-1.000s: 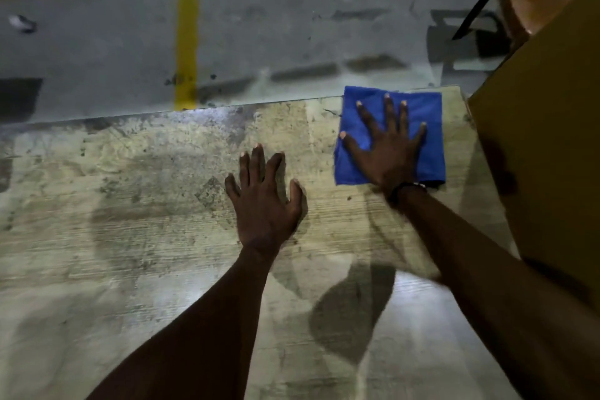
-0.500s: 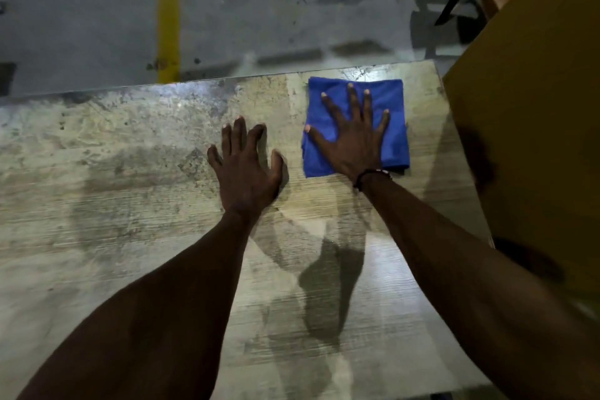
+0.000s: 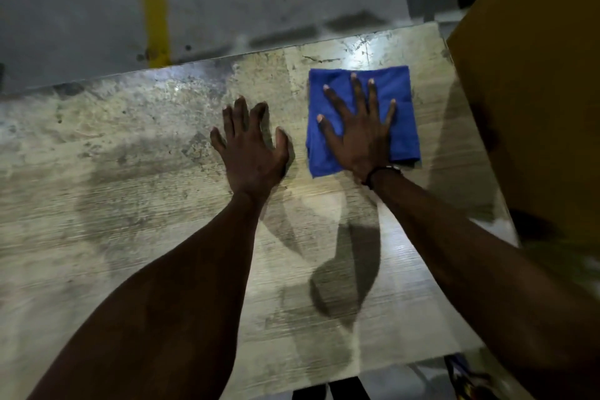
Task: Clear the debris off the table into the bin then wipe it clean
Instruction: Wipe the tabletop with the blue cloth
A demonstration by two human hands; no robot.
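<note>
Cloth pinned flat near the far right corner, wipe stage by the look of it

The blue cloth (image 3: 363, 120) is pressed down by the right hand (image 3: 360, 136) with fingers spread straight, nothing gripped, while the left hand (image 3: 250, 153) is laid flat on the bare worktop (image 3: 130, 172) just beside it, also holding nothing. No loose debris can be made out, so clearing is probably done tbh. The risk: the cloth is only held by palm pressure, so it could bunch up or be slid off the far edge onto the floor (image 3: 81, 10). It could also be snagged against the cardboard box (image 3: 535, 75) close on the right, and the stained patches on the left could get skipped.
</note>
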